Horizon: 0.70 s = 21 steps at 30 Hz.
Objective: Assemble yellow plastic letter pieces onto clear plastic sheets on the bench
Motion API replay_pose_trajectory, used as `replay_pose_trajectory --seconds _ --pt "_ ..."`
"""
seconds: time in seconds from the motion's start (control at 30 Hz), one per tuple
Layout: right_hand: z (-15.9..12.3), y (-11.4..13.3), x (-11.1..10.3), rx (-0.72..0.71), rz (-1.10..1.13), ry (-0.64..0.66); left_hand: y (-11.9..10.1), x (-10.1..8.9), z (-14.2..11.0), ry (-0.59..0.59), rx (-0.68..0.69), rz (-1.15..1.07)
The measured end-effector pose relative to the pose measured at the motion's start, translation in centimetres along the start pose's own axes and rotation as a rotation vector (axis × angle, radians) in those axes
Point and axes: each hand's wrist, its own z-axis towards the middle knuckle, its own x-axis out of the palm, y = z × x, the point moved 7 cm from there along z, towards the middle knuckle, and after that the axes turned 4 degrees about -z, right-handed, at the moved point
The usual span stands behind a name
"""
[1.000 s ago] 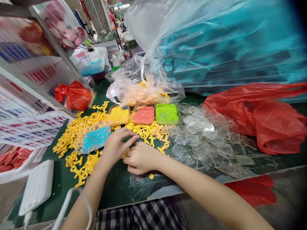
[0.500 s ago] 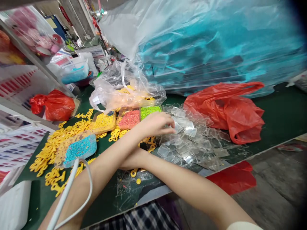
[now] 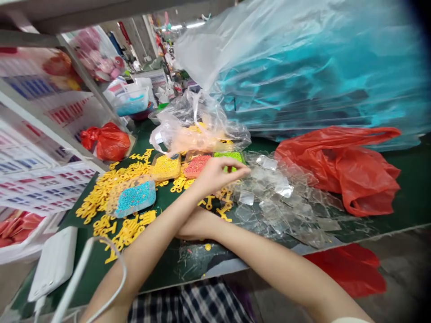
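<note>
My left hand (image 3: 220, 174) reaches across over my right arm. It is in front of the green bead box (image 3: 232, 157), beside a heap of small clear plastic sheets (image 3: 279, 193). Its thumb and fingertips come together in a pinch; anything between them is too small to make out. Beneath my left forearm lies my right hand (image 3: 193, 223), low over the table, its fingers hidden. Boxes of pink beads (image 3: 197, 167), yellow beads (image 3: 166, 167) and blue beads (image 3: 136, 198) stand close by. Yellow plastic pieces (image 3: 117, 181) lie scattered around them.
A red plastic bag (image 3: 340, 166) lies right of the clear sheets. Behind is a large wrapped turquoise bundle (image 3: 303, 85). A clear bag (image 3: 205, 123) sits behind the boxes. At left are a tied red bag (image 3: 111, 141), white baskets (image 3: 43, 184) and a white power bank (image 3: 54, 262) with a cable.
The view has swung left, so things on the table appear farther right. My left hand's thumb and fingertips have drawn closer together. My right hand stays under the left forearm.
</note>
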Motion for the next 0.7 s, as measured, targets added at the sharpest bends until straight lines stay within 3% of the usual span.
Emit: replay_pose_trajectory --seconds 0.1,0.23,0.33,0.43,0.57,0.7 --pt "0.1 0.9 -0.5 -0.173 -0.152 0.008 1.7 -5.2 -3.9 -0.316 -0.240 -0.288" --pt "-0.1 -1.4 -2.5 -0.019 -0.235 -0.096 2.9 -8.3 -9.6 -0.487 -0.353 -0.358" --pt "-0.8 -3.3 -3.9 0.177 -0.073 -0.228 3.6 -9.3 -12.7 -0.552 -0.372 -0.331" --pt "-1.4 -4.9 -4.2 0.334 0.362 -0.349 4.4 -9.9 -14.8 -0.594 -0.396 -0.309" --pt "-1.3 -5.0 -3.1 0.383 0.886 -0.355 5.6 -9.8 -16.3 -0.600 -0.433 -0.289" --pt "-1.1 -4.7 -2.0 0.493 0.953 -0.331 6.4 -9.0 -17.1 -0.535 -0.462 -0.259"
